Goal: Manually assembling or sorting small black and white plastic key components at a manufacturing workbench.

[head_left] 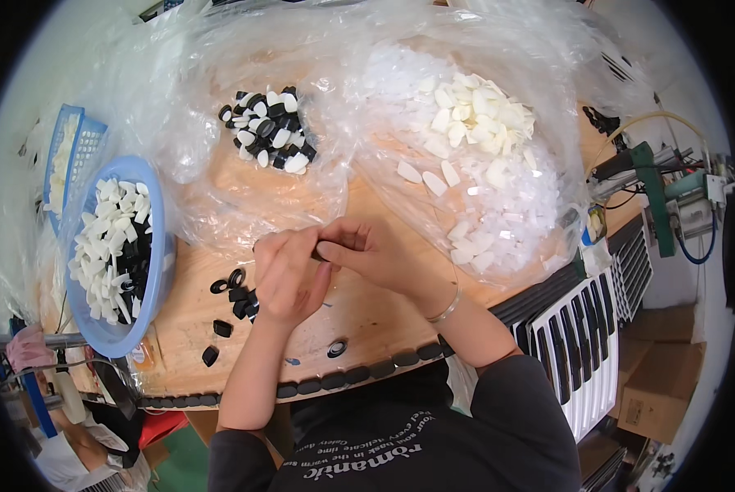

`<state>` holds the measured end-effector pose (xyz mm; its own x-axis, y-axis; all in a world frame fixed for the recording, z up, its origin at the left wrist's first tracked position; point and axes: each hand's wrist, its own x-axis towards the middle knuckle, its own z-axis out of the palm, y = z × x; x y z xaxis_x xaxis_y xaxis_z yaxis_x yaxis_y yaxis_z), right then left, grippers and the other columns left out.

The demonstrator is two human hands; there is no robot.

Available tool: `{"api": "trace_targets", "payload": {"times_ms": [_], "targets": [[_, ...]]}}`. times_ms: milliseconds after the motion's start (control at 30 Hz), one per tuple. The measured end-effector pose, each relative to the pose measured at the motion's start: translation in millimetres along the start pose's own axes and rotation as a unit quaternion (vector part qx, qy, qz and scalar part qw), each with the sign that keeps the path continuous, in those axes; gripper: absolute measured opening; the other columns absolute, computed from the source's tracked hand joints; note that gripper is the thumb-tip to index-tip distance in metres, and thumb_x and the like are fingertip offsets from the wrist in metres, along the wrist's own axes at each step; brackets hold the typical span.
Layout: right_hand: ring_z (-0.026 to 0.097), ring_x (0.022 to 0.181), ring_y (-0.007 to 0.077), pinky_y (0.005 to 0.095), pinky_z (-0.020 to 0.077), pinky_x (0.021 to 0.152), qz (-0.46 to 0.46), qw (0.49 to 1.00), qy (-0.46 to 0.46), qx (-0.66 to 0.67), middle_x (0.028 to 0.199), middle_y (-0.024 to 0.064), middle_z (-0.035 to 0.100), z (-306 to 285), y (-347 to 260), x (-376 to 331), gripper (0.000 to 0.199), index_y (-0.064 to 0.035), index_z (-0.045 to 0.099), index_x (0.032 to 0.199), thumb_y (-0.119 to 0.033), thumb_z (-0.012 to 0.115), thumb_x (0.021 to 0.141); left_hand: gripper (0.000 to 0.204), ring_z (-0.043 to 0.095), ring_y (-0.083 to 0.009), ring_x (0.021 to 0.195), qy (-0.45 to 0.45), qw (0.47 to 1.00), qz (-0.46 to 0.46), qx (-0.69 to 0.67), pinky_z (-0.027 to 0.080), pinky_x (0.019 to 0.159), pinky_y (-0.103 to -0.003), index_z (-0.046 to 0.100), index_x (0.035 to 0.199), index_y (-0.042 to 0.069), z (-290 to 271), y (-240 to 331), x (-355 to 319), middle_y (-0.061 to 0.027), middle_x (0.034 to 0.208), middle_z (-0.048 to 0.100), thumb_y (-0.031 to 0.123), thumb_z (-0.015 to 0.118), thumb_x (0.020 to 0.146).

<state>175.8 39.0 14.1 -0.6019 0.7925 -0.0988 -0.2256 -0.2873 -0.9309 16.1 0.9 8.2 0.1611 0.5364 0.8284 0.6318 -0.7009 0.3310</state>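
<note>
Over the middle of the wooden table, my left hand [288,275] and my right hand [366,252] meet, their fingers closed together around a small black piece [317,253]. Most of that piece is hidden by my fingers. Loose black caps [238,293], some of them ring-shaped, lie just left of my left hand. One more black ring-like cap [337,348] rests below my hands, near the front edge. Beyond my hands, a heap of black caps with white oval inserts [270,129] sits on clear plastic sheeting.
At the left stands a blue basin [164,275] of white and black pieces, beside a blue basket [88,131]. Cream oval pieces [482,115] and translucent pieces [515,205] are piled on plastic at the right. White slotted trays [576,353] and a clamp-like fixture [646,184] flank the right edge.
</note>
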Motion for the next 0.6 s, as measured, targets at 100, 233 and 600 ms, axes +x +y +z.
{"api": "trace_targets", "payload": {"times_ms": [100,233,600], "targets": [[0.06,0.079,0.0071,0.0218,0.0493,0.071,-0.009,0.998,0.009,-0.068,0.09,0.0035,0.066,-16.7,-9.9,4.3,0.02,0.0012,0.064,0.103,-0.014,0.061,0.092,0.049,0.06,-0.0308,0.083,0.026,0.996,-0.083,0.008,0.049,0.076,-0.036,0.06,0.11,-0.006,-12.4,-10.8,-7.3,-0.018,0.096,0.066,-0.006,0.071,0.062],[0.057,0.071,0.0071,0.0211,0.0463,0.063,-0.071,0.959,0.17,-0.215,0.079,0.0006,0.066,-67.3,-31.5,31.9,0.018,0.0009,0.067,0.095,-0.016,0.062,0.09,0.051,0.059,-0.0254,0.09,0.115,0.982,-0.144,-0.039,0.048,0.081,-0.034,0.058,0.115,-0.006,-21.7,-24.1,-8.1,-0.0165,0.098,0.066,-0.009,0.068,0.065],[0.066,0.086,0.0352,0.0434,0.0542,0.074,-0.023,0.597,0.234,-0.767,0.094,0.0194,0.066,-127.6,-23.5,132.7,0.017,-0.0044,0.066,0.088,-0.014,0.067,0.075,0.048,0.059,-0.0241,0.093,0.065,0.988,-0.128,-0.057,0.045,0.085,-0.033,0.058,0.114,-0.004,-24.3,-19.6,-1.6,-0.0137,0.1,0.067,-0.006,0.067,0.067]]}}
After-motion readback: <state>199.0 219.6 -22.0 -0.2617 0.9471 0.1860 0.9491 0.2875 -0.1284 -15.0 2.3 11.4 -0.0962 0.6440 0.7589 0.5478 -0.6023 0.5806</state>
